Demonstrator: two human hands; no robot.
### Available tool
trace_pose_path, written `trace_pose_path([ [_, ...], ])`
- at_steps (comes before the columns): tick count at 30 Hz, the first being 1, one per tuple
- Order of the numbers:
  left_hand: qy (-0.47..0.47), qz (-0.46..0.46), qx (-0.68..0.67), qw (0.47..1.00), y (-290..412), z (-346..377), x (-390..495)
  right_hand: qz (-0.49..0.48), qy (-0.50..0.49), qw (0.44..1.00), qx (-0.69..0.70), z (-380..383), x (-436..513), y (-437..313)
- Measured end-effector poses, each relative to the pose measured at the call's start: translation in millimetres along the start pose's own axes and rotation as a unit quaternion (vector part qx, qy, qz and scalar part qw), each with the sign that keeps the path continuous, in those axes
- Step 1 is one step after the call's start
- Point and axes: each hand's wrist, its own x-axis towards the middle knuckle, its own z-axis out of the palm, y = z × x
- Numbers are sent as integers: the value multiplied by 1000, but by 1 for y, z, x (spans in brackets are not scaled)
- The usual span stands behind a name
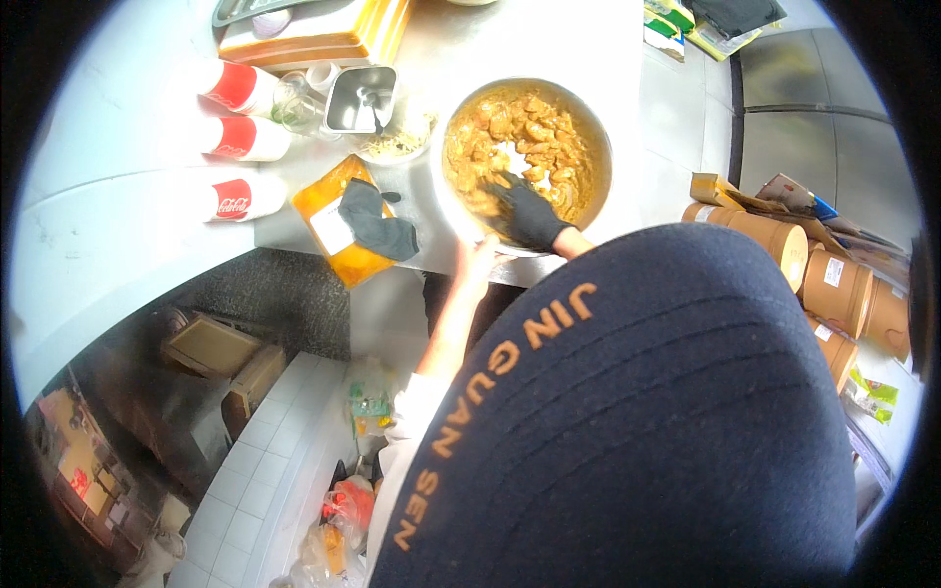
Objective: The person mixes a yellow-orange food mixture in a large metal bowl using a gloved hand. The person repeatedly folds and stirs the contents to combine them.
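Observation:
A round metal bowl (pixel 604 176) of sauce-coated raw-looking meat pieces (pixel 540 121) stands on the metal worktop (pixel 507 29). My right hand (pixel 531 213), in a black glove, is down among the pieces at the bowl's near side. Its fingers are smeared and blurred, so whether they grasp any meat cannot be told. Bare, my left hand (pixel 479 259) grips the near rim. A bright white patch (pixel 517 160) shows mid-bowl; whether it is bare metal or an ingredient is unclear. Left of the bowl, a dark glove (pixel 375 220) lies on an orange sauce packet (pixel 340 176).
Shredded food (pixel 397 145) sits in a bowl beside a steel container (pixel 360 99) holding a utensil. Coca-Cola paper cups (pixel 242 138) and a clear cup (pixel 292 99) stand farther left. Brown tubs (pixel 834 283) are at right. A cap brim (pixel 647 411) covers much of the lower view.

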Motion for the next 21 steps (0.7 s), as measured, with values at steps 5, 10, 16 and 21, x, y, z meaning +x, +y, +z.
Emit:
trace_pose_path([
  [5, 8, -7, 23, 1000, -5, 2, -30, 243, 51, 931, 269, -6, 15, 12],
  [10, 5, -8, 14, 1000, -9, 18, -5, 82, 68, 994, -18, 5, 25, -2],
  [16, -6, -4, 7, 1000, -5, -3, -5, 10, -103, 995, 5, -18, -1, 16],
  [21, -10, -24, 3, 1000, -30, 7, -25, 213, 96, 956, 177, 12, 26, 24],
])
